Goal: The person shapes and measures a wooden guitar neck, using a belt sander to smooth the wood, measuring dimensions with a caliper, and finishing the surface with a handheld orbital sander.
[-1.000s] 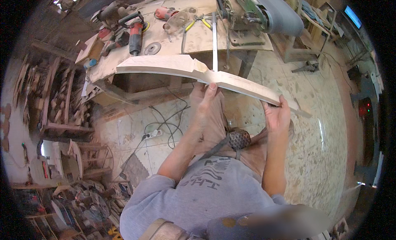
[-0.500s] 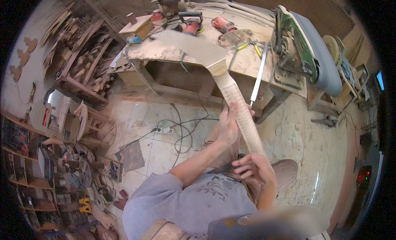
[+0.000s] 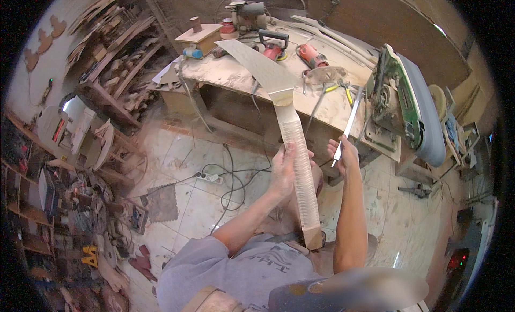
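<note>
A long pale wooden neck [image 3: 299, 167], like a guitar neck with a ridged shaft and a wide flat end [image 3: 257, 65], slants from over the bench edge down to my lap. Around the middle of the shaft, my left hand [image 3: 283, 170] is closed. The block-shaped lower end [image 3: 312, 239] rests against my lap. Beside the bench edge, my right hand [image 3: 346, 151] grips the narrow end of a long metal file [image 3: 351, 119]. The file's far end lies on the bench near yellow-handled pliers [image 3: 347, 93].
On the dusty workbench [image 3: 214, 71] stand red power tools [image 3: 312, 56]. A large belt sander [image 3: 410, 97] is at the right. Black cables and a white power strip [image 3: 209, 178] lie on the floor. Racks of wood scraps [image 3: 120, 65] line the left wall.
My right hand has left the neck's lower end and moved forward and right to the file. My left hand still holds the neck. The view has shifted, with the bench now lower in it.
</note>
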A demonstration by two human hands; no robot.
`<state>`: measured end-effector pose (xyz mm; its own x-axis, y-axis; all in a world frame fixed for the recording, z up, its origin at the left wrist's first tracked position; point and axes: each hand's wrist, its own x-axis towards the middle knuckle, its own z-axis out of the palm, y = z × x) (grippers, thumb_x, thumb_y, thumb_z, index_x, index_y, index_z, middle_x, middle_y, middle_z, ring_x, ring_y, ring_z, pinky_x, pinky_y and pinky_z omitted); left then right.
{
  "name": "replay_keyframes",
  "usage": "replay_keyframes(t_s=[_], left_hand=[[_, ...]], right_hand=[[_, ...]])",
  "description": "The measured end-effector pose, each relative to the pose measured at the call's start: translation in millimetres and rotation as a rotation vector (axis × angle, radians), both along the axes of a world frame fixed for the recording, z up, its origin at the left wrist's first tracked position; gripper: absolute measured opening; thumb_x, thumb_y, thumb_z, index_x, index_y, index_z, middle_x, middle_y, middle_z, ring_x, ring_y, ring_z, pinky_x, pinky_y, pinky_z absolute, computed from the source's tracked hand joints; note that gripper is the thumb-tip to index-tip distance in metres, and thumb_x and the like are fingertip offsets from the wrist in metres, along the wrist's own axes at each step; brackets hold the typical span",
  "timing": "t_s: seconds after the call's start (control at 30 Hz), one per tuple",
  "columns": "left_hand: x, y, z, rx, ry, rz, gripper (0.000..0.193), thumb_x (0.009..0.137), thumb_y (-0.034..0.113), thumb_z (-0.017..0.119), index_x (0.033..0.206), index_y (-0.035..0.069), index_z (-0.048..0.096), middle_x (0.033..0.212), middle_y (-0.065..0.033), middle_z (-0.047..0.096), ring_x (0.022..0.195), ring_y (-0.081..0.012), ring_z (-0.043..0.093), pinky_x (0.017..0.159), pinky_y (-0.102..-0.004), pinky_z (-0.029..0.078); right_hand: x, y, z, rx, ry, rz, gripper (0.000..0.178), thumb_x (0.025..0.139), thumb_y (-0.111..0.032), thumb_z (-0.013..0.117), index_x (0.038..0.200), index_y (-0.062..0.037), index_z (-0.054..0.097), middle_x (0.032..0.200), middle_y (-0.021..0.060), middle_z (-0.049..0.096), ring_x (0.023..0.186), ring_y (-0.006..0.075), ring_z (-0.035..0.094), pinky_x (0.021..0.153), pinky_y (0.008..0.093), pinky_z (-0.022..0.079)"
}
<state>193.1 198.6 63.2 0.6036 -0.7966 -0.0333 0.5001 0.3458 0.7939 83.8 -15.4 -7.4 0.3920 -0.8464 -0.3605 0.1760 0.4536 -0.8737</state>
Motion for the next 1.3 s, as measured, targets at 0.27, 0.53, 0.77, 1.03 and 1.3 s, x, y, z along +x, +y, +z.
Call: replay_keyframes(t_s=[0.27,0.53,0.77,1.03,1.3], left_hand=[[51.9,3.1,11.7,-0.056,-0.07,0.042,0.051,0.106,0.053,0.045,0.113,0.003,0.054,0.093,-0.012,0.066,0.073,-0.0193,0.069,0.065,-0.0353,0.06],[107.3,10.9,60.9,0.005,-0.217,0.053,0.053,0.106,0.054,0.045,0.11,0.002,0.056,0.09,-0.0127,0.067,0.068,-0.0201,0.068,0.06,-0.0355,0.058],[123.7,24.3,98.6,0.101,-0.335,-0.086,0.05,0.107,0.049,0.045,0.111,0.001,0.058,0.084,-0.0127,0.068,0.057,-0.0196,0.068,0.05,-0.0313,0.056],[93.0,49.9,74.2,0.219,-0.268,-0.434,0.056,0.107,0.053,0.041,0.108,0.001,0.062,0.075,-0.0115,0.067,0.052,-0.0186,0.067,0.04,-0.0286,0.053],[53.2,60.1,10.6,0.319,-0.137,-0.602,0.067,0.102,0.064,0.043,0.106,0.001,0.062,0.067,-0.0067,0.059,0.047,-0.0144,0.062,0.034,-0.0289,0.052]], right_hand=[[-5.1,26.2,11.5,-0.099,0.03,-0.019,0.013,0.106,-0.022,0.049,0.105,-0.009,0.052,0.067,-0.0064,0.04,0.049,0.0044,0.036,0.039,0.0221,0.027],[-66.5,124.0,25.3,-0.161,-0.039,0.134,0.02,0.109,-0.028,0.048,0.107,-0.0097,0.054,0.065,-0.0062,0.039,0.048,0.0042,0.035,0.041,0.0208,0.029],[-98.5,124.0,51.4,-0.573,0.108,0.155,0.023,0.107,-0.028,0.056,0.109,-0.006,0.061,0.068,-0.0064,0.047,0.054,0.0021,0.039,0.048,0.0201,0.031],[-113.4,113.6,107.4,-0.851,0.519,0.149,0.03,0.098,-0.03,0.067,0.104,-0.0005,0.068,0.074,0.004,0.061,0.071,0.0127,0.053,0.066,0.0317,0.044],[-86.1,117.6,119.9,-0.853,0.649,0.261,0.039,0.096,-0.037,0.067,0.108,-0.0001,0.072,0.069,0.0114,0.062,0.064,0.0163,0.054,0.063,0.0334,0.044]])
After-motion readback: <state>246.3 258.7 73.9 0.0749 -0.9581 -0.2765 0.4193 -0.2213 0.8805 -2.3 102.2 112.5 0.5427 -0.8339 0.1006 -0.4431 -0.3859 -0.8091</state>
